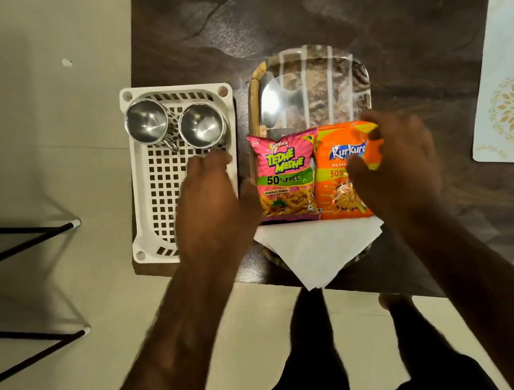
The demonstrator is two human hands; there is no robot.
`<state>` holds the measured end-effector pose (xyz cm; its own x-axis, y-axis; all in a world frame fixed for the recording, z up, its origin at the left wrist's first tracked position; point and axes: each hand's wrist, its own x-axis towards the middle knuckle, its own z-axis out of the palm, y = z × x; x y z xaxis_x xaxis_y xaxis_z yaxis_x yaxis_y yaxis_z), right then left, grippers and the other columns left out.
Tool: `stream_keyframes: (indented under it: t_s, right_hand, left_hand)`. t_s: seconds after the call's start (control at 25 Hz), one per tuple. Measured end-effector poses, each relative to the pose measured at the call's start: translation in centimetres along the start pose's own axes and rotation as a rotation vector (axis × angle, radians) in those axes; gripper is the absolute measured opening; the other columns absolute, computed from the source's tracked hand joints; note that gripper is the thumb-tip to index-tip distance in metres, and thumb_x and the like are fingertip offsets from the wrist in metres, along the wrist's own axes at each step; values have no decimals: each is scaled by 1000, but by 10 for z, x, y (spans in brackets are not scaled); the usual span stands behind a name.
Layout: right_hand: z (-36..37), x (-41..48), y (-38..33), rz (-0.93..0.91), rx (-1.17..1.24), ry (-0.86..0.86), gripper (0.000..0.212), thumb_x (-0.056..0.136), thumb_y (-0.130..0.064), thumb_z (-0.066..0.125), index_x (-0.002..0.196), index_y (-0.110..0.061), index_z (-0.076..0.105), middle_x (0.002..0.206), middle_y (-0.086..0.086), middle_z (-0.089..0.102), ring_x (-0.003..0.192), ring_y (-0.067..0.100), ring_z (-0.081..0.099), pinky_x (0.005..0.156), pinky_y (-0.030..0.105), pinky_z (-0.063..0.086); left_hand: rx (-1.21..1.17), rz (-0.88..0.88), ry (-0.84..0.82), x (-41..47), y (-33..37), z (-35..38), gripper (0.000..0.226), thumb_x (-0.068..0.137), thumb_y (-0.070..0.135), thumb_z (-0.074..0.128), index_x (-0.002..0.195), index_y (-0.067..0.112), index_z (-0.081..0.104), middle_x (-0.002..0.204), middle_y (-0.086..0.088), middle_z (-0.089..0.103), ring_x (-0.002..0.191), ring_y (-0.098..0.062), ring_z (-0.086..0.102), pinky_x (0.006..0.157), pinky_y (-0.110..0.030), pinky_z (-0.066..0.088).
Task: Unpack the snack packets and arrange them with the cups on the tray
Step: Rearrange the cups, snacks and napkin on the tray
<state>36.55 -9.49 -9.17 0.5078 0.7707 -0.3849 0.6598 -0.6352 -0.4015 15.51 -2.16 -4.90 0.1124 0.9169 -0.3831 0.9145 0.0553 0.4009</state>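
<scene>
Lower centre of the frame: two bare forearms reach up from the bottom edge onto a dark wood-grain table (355,9).

Left hand (213,201): palm down, fingers loosely spread, over the near right part of the white plastic basket (148,183), its thumb side next to the pink packet. Nothing in its grasp. Motion-blurred, so contact with the basket cannot be told.

Right hand (399,161): palm down over the orange packet (335,174). Fingers curl round the packet's upper right corner, thumb lies across its front. Grip looks light; blurred.

Counts:
- Snack packets, two: pink packet (283,178) and the orange one, side by side, edges touching, face up, across the near part of the tray (316,87).
- Steel cups, two: left cup (146,124) and right cup (201,128), upright, mouths up, close together at the far end of the basket, left of the tray.
- Tray, one: glossy, patterned, frame centre; far part bare.
- White paper napkin (316,249), one: at the tray's near end, below the packets, one corner hanging past the table edge.
- Pale patterned mat (507,60), one: right edge of the frame.
</scene>
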Motion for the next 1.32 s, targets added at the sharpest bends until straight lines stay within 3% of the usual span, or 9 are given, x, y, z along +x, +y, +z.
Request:
stream_keyframes:
  t_s: [0.12, 0.2, 0.4, 0.52, 0.64, 0.8, 1.0, 1.16, 1.32]
  right_hand:
    - [8, 13, -59, -189, 244, -137, 59, 91, -23, 73, 147, -24, 57, 124, -2, 55, 118, 22, 61, 100, 27, 47]
    - [19, 23, -101, -281, 358, -237, 61, 89, -27, 75, 147, -26, 55, 127, -3, 52, 121, 21, 63, 103, 39, 56]
    - [54, 41, -156, -447, 157, -349, 87, 80, -38, 83, 157, -30, 42, 148, 2, 43, 142, 25, 45, 108, 47, 53]
    - [70, 39, -157, -431, 10, -239, 87, 79, -27, 78, 158, -28, 41, 147, 4, 41, 140, 28, 46, 98, 49, 59]
    - [81, 38, -157, -370, -25, -230, 92, 81, -33, 78, 162, -27, 33, 153, 5, 38, 145, 28, 43, 99, 50, 58]
    - [87, 40, -161, -378, -49, -168, 81, 85, -36, 75, 157, -24, 39, 147, 4, 44, 139, 28, 49, 95, 50, 59]
    - [75, 35, -164, -400, -45, -131, 76, 84, -49, 71, 152, -26, 46, 141, 2, 50, 137, 26, 52, 103, 47, 53]
    - [39, 32, -147, -301, 140, 15, 77, 77, -56, 73, 147, -29, 54, 135, 1, 57, 128, 24, 60, 102, 46, 54]
    - [-11, 53, -93, -149, 205, 152, 73, 68, -54, 78, 137, -35, 62, 130, 1, 60, 122, 23, 63, 104, 44, 54]
  left_hand:
    - [-21, -67, 195, 18, -29, -30, 41, 83, 23, 68, 122, 16, 55, 119, -7, 57, 104, -28, 61, 88, -38, 49]
    - [-52, -127, 270, 39, -50, -45, 52, 78, 18, 69, 127, 15, 50, 125, -8, 53, 107, -30, 60, 93, -49, 52]
    - [-7, -89, 53, 89, -82, -50, 92, 73, 17, 81, 151, 19, 32, 145, -12, 39, 133, -33, 46, 111, -47, 42]
    - [29, -14, 44, 99, -84, -38, 91, 75, 26, 84, 151, 19, 35, 144, -12, 39, 133, -32, 46, 106, -40, 42]
    - [1, -23, 81, 107, -86, -33, 97, 74, 35, 85, 153, 18, 30, 146, -13, 40, 134, -33, 45, 106, -45, 43]
    - [47, -35, 87, 114, -88, -26, 96, 76, 33, 83, 154, 12, 31, 145, -12, 42, 133, -31, 47, 108, -44, 44]
    - [5, -2, 167, 106, -81, -32, 78, 76, 33, 80, 145, 15, 47, 137, -10, 52, 121, -22, 53, 91, -22, 38]
    - [-94, 63, 202, 87, -53, -40, 78, 66, 38, 85, 137, 22, 54, 130, -4, 50, 105, -8, 53, 84, -12, 40]
    - [-202, 220, 98, 82, 5, -16, 75, 64, 29, 86, 132, 18, 58, 125, -4, 49, 113, -18, 57, 98, -27, 47]
